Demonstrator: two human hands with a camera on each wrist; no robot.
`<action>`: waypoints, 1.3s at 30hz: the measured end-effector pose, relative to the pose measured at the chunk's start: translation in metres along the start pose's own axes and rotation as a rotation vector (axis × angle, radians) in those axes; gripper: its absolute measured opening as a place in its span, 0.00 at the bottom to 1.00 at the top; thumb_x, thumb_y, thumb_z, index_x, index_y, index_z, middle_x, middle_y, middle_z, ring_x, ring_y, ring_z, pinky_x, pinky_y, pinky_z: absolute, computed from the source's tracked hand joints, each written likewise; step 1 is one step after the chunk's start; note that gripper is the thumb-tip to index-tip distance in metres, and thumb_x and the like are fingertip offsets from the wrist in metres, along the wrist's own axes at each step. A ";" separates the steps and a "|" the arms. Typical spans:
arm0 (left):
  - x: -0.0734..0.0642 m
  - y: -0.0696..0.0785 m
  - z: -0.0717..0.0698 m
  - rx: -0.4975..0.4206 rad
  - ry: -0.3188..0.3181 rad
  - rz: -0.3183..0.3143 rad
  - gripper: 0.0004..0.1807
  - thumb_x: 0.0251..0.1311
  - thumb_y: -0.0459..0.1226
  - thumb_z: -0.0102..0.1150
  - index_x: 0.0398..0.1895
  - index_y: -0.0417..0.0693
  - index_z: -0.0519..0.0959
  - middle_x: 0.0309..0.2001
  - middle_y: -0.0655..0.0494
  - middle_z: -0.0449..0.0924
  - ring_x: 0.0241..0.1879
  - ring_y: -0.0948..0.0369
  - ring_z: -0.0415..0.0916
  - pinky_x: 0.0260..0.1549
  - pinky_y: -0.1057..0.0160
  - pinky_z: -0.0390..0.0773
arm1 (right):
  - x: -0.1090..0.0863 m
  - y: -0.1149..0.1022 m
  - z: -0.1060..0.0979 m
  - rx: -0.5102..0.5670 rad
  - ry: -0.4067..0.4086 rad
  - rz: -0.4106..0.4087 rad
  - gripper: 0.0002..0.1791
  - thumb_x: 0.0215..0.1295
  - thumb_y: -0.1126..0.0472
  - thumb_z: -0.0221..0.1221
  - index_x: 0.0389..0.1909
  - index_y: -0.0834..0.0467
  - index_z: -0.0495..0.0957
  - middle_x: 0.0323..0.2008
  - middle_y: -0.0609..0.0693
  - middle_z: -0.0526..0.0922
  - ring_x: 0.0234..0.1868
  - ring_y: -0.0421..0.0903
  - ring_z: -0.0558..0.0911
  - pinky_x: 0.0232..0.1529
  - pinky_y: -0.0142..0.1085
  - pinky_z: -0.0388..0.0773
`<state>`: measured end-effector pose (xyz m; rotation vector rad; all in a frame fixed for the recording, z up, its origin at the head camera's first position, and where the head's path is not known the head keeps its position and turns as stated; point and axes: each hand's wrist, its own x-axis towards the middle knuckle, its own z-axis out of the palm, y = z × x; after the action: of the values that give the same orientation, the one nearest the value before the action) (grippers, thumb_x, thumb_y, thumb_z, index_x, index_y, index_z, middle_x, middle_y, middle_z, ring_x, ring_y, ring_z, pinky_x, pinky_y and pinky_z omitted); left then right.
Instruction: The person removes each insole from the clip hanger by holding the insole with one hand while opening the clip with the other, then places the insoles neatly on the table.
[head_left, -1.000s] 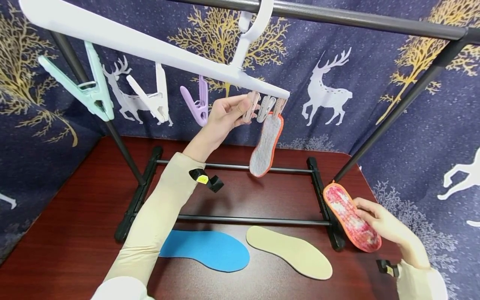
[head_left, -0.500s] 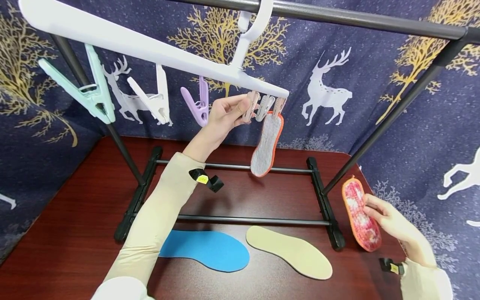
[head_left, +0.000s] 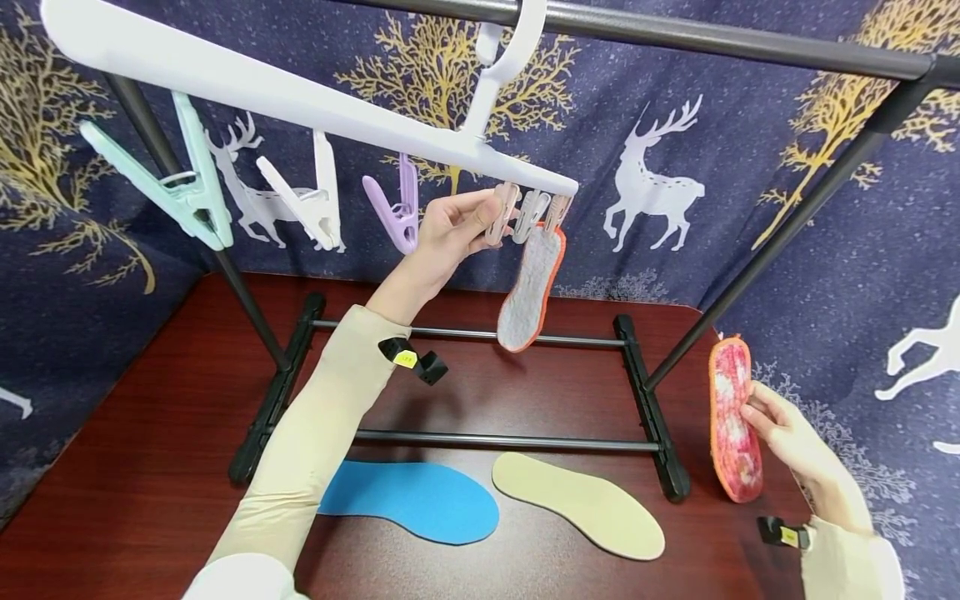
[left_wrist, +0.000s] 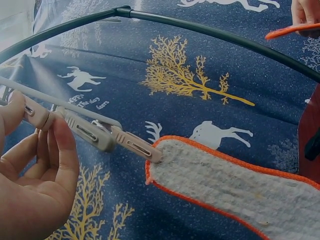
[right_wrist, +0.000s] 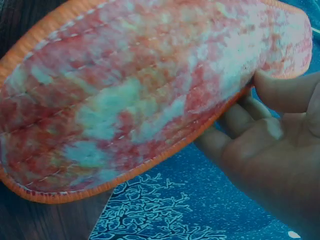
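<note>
My left hand (head_left: pixel 459 229) pinches a pinkish-beige clothespin (left_wrist: pixel 36 112) that hangs near the right end of the white hanger (head_left: pixel 300 104). Beside it hang a grey clothespin (left_wrist: pixel 89 131) and a second beige clothespin (left_wrist: pixel 136 145); the latter bites the end of a grey felt insole (head_left: pixel 531 287) with orange edging, which dangles below. Off to the right, outside the rack, my right hand (head_left: pixel 791 433) holds a red-and-white patterned insole (head_left: pixel 733 417) by its side edge. In the right wrist view the thumb lies on the patterned face and the fingers go behind it.
Mint (head_left: pixel 193 196), white (head_left: pixel 321 196) and purple clothespins (head_left: pixel 405 208) hang along the hanger's left part. A black rack (head_left: pixel 651 400) stands on the dark red table (head_left: pixel 135 417). In front lie a blue insole (head_left: pixel 427 500) and a cream insole (head_left: pixel 581 504).
My right hand has shifted a little right with the patterned insole, which has turned more upright and away from the rack's post. The left hand stays put; the hanging insole sways slightly.
</note>
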<state>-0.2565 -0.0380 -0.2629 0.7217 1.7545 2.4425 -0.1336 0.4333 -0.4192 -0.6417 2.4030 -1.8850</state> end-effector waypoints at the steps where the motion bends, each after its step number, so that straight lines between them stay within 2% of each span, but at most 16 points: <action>1: 0.000 0.000 0.000 -0.001 0.000 0.000 0.20 0.71 0.29 0.42 0.64 0.29 0.68 0.37 0.59 0.84 0.36 0.63 0.82 0.36 0.68 0.81 | 0.000 0.001 0.000 0.013 0.013 0.005 0.25 0.69 0.80 0.40 0.51 0.50 0.72 0.40 0.37 0.83 0.41 0.28 0.80 0.41 0.20 0.76; 9: 0.000 0.000 0.001 -0.004 0.001 0.002 0.20 0.71 0.29 0.42 0.64 0.29 0.68 0.41 0.55 0.84 0.35 0.64 0.82 0.35 0.69 0.81 | 0.000 0.003 0.000 0.078 0.087 0.018 0.23 0.72 0.77 0.40 0.53 0.49 0.72 0.41 0.37 0.83 0.41 0.28 0.80 0.41 0.20 0.77; 12: 0.000 0.000 0.001 0.000 0.001 0.003 0.20 0.71 0.29 0.42 0.64 0.29 0.68 0.46 0.45 0.83 0.35 0.64 0.82 0.34 0.70 0.80 | 0.001 0.004 0.001 0.097 0.093 0.015 0.23 0.72 0.76 0.40 0.53 0.49 0.72 0.42 0.37 0.83 0.42 0.28 0.80 0.41 0.20 0.77; 16: 0.000 0.001 0.001 0.003 0.000 0.003 0.20 0.71 0.28 0.42 0.64 0.29 0.67 0.55 0.33 0.77 0.36 0.65 0.81 0.35 0.70 0.80 | 0.004 0.006 0.002 0.115 0.104 0.017 0.22 0.72 0.76 0.40 0.53 0.49 0.73 0.41 0.38 0.83 0.41 0.29 0.81 0.39 0.21 0.77; 19: -0.001 0.001 0.001 0.005 0.000 0.007 0.20 0.71 0.28 0.42 0.64 0.29 0.67 0.56 0.31 0.74 0.35 0.65 0.81 0.35 0.70 0.80 | 0.007 0.008 0.003 0.100 0.129 0.034 0.20 0.72 0.76 0.41 0.49 0.51 0.72 0.39 0.38 0.83 0.39 0.29 0.80 0.36 0.22 0.77; 23: -0.002 0.001 0.002 0.009 0.003 0.014 0.21 0.71 0.29 0.42 0.64 0.28 0.66 0.57 0.29 0.73 0.34 0.65 0.81 0.34 0.71 0.80 | 0.009 0.011 0.002 0.015 0.197 0.065 0.19 0.71 0.77 0.41 0.45 0.50 0.72 0.35 0.35 0.82 0.36 0.27 0.78 0.35 0.20 0.74; 26: -0.001 0.000 0.003 0.008 0.009 0.011 0.21 0.71 0.29 0.42 0.64 0.27 0.67 0.56 0.31 0.75 0.34 0.66 0.81 0.34 0.71 0.80 | 0.010 0.012 0.002 -0.068 0.248 0.098 0.21 0.70 0.77 0.42 0.43 0.47 0.72 0.33 0.32 0.81 0.35 0.26 0.77 0.35 0.18 0.72; 28: 0.000 -0.001 0.003 -0.001 0.015 0.010 0.20 0.71 0.28 0.42 0.63 0.27 0.67 0.48 0.40 0.82 0.33 0.66 0.82 0.33 0.72 0.80 | 0.011 0.012 0.002 -0.162 0.273 0.137 0.21 0.70 0.76 0.42 0.42 0.45 0.72 0.32 0.30 0.79 0.33 0.25 0.76 0.33 0.18 0.72; 31: 0.000 -0.001 0.003 -0.020 0.018 0.014 0.20 0.71 0.28 0.42 0.63 0.25 0.66 0.37 0.54 0.85 0.31 0.67 0.82 0.31 0.72 0.80 | 0.013 0.011 0.003 -0.303 0.292 0.199 0.18 0.71 0.74 0.42 0.42 0.46 0.71 0.29 0.28 0.77 0.31 0.25 0.74 0.30 0.20 0.71; 32: 0.000 -0.002 0.004 -0.023 0.018 0.016 0.20 0.71 0.28 0.42 0.63 0.25 0.66 0.34 0.59 0.84 0.31 0.66 0.82 0.31 0.73 0.79 | 0.013 0.011 0.004 -0.343 0.295 0.220 0.16 0.71 0.74 0.42 0.41 0.49 0.70 0.28 0.27 0.76 0.30 0.25 0.74 0.29 0.21 0.71; 35: 0.000 -0.001 0.003 -0.023 0.013 0.026 0.20 0.71 0.27 0.42 0.63 0.24 0.67 0.32 0.61 0.84 0.31 0.66 0.82 0.31 0.72 0.80 | 0.016 0.011 0.006 -0.430 0.293 0.268 0.08 0.71 0.73 0.42 0.43 0.63 0.69 0.27 0.26 0.74 0.29 0.25 0.73 0.28 0.22 0.71; 39: -0.001 -0.001 0.003 -0.018 0.003 0.028 0.20 0.71 0.28 0.42 0.62 0.25 0.67 0.34 0.60 0.84 0.33 0.66 0.82 0.33 0.71 0.80 | 0.017 0.013 0.009 -0.502 0.278 0.305 0.10 0.70 0.73 0.43 0.47 0.76 0.64 0.26 0.25 0.72 0.29 0.24 0.71 0.29 0.22 0.71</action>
<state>-0.2548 -0.0358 -0.2630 0.7468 1.7335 2.4752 -0.1510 0.4216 -0.4295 0.0013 2.9671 -1.3321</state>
